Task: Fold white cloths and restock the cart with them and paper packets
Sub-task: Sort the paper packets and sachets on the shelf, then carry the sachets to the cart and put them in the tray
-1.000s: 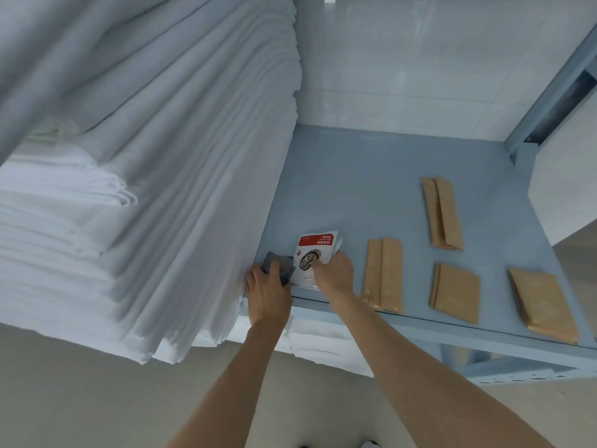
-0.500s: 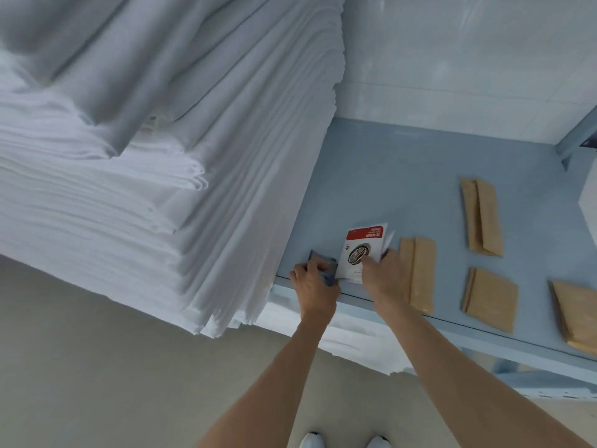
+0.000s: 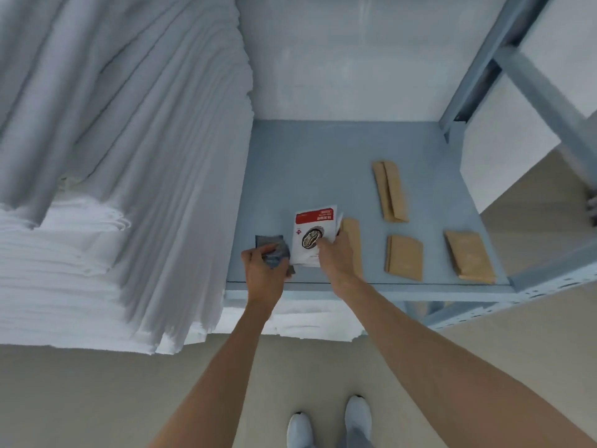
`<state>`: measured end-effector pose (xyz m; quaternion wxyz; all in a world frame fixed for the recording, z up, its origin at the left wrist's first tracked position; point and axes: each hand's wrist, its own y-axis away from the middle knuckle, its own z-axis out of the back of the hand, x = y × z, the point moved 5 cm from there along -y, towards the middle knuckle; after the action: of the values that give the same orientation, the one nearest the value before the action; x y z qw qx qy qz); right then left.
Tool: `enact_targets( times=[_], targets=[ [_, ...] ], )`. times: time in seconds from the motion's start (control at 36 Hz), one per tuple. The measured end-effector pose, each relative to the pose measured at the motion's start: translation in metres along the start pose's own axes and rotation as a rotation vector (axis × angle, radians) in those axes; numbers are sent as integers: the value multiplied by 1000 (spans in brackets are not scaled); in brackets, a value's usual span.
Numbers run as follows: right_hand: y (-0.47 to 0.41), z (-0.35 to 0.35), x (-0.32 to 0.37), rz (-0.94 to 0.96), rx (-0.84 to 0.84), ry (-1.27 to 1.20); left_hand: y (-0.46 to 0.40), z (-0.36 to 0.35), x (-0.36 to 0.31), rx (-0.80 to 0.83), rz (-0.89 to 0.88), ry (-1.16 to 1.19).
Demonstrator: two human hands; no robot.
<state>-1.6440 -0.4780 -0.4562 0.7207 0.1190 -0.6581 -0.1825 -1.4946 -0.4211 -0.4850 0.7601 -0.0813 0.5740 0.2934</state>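
On the blue-grey shelf [image 3: 323, 163], near its front edge, my left hand [image 3: 263, 271] grips a small grey packet [image 3: 269, 248]. Beside it my right hand [image 3: 334, 258] holds a thin stack of white packets with a red band [image 3: 311, 231], fingers curled on their lower right corner. A tall pile of folded white cloths [image 3: 135, 176] fills the shelf's left part, right next to my left hand. Several brown paper packets lie to the right: one [image 3: 353, 236] partly under my right hand, one [image 3: 389, 190] farther back, one [image 3: 403, 257] and one [image 3: 470, 255] near the front.
The rack's blue-grey metal posts and braces [image 3: 529, 79] rise at the right. More white cloths [image 3: 290, 321] show on the level below the shelf. A beige floor and my white shoes [image 3: 329, 421] are beneath.
The view has tilted down and shifted, so shoes and floor show. My hands stay at the shelf's front edge; the left hand has gathered the grey packet more tightly.
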Motion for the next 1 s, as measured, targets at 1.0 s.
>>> enact_targets(
  times=[1.0],
  targets=[
    [298, 384, 95, 343, -323, -407, 369, -103, -268, 288, -570, 351]
  ],
)
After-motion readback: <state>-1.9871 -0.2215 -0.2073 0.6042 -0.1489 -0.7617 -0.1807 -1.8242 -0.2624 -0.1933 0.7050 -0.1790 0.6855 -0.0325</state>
